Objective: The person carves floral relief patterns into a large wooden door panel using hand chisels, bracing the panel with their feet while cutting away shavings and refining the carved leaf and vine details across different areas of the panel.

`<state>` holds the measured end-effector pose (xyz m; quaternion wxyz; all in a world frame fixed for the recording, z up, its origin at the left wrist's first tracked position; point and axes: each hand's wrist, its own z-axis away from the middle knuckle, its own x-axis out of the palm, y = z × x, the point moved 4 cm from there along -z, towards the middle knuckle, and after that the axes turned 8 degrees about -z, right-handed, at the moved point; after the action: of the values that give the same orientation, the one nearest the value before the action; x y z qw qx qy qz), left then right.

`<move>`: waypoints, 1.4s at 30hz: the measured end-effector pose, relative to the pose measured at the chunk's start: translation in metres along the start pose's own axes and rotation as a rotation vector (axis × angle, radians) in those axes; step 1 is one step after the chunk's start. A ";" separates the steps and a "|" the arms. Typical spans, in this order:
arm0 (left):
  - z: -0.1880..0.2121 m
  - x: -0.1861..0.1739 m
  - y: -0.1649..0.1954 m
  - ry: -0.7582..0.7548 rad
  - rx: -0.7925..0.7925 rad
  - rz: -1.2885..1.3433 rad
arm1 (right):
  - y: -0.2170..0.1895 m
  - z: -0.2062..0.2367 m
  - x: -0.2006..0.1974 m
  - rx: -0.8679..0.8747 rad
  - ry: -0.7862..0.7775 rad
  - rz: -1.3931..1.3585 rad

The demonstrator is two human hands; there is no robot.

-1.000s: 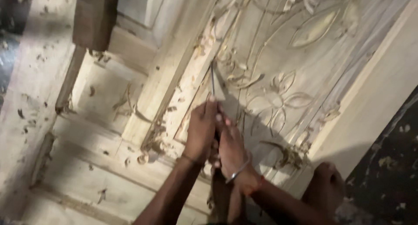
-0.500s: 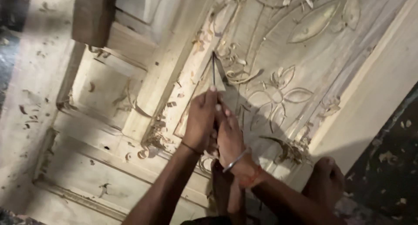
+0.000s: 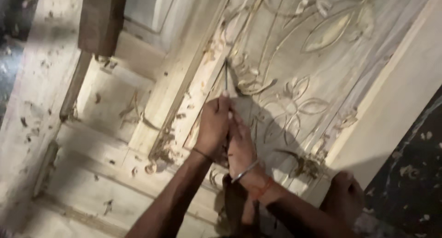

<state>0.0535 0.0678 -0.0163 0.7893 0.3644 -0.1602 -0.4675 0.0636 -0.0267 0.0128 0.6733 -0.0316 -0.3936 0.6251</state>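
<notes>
A thin metal chisel (image 3: 226, 74) stands as a slim dark rod with its tip on the carved wooden door panel (image 3: 322, 58), just left of the raised flower carving (image 3: 294, 104) and at the inner edge of the panel's moulded border. The panel is pale, unfinished wood cut with long leaves, stems and petals in relief. The left hand (image 3: 214, 125) is curled tight around the lower part of the chisel, fingers folded together, a thin dark band at its wrist. The right hand (image 3: 241, 148) lies right against it on the flower side, fingers closed and pressed to the tool and the left hand; exactly how it grips the shaft cannot be told. It wears a metal bangle (image 3: 245, 171) and a red thread. Curled wood shavings (image 3: 159, 157) lie along the border below and left of the flower, and more sit on the plain recessed panel further left. A dark wooden block (image 3: 101, 19) rests up and left of the chisel
</notes>
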 end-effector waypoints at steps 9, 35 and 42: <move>-0.016 0.008 0.026 0.037 0.263 -0.167 | -0.005 -0.017 -0.004 -0.038 -0.035 -0.065; 0.018 0.004 0.021 -0.115 -0.049 0.204 | -0.012 0.007 0.004 0.222 0.226 0.118; 0.021 0.003 0.018 -0.075 -0.036 0.153 | -0.010 0.011 0.004 0.195 0.140 0.122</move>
<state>0.0538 0.0612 0.0105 0.8226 0.3190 -0.2086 -0.4220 0.0656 -0.0304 0.0275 0.6597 -0.0333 -0.2804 0.6965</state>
